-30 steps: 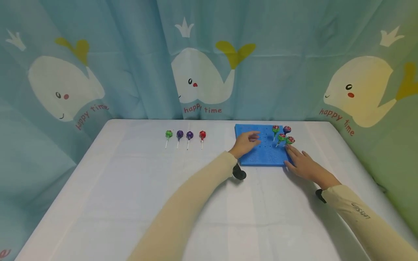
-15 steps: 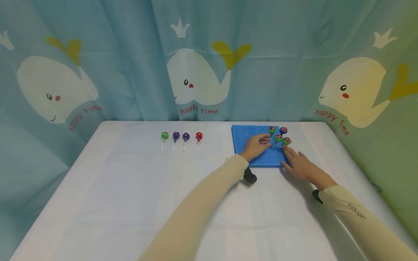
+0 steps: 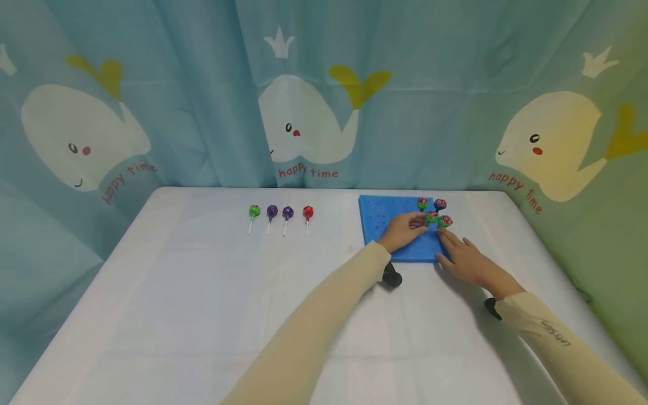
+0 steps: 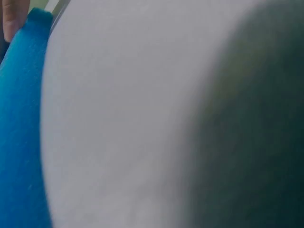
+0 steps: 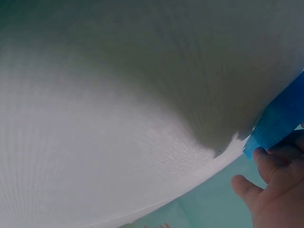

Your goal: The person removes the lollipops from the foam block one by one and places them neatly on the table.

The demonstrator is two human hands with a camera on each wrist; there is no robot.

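The left hand (image 3: 403, 230) lies on the blue foam board (image 3: 385, 214), its fingertips at the stick of the green-wrapped lollipop (image 3: 431, 216) standing in the board; whether they pinch the stick or only touch it cannot be told from the head view. The right hand (image 3: 466, 257) rests flat with straight fingers against the board's near right corner, fingertips touching its edge just below the lollipop nearest that corner (image 3: 445, 221). The white table (image 3: 202, 315) carries everything, backed by a blue curtain (image 3: 202, 84) printed with whales. The board sits at the far right of the table, dotted with small holes, and four lollipops stand upright in its far right corner, close together. Well apart to the left, four more lollipops lie flat in a row on the cloth: green (image 3: 253, 211), two purple (image 3: 271, 211) (image 3: 287, 212), and red (image 3: 307, 212), sticks pointing toward the person. The left wrist view shows only the board's edge (image 4: 21, 142) beside white cloth.
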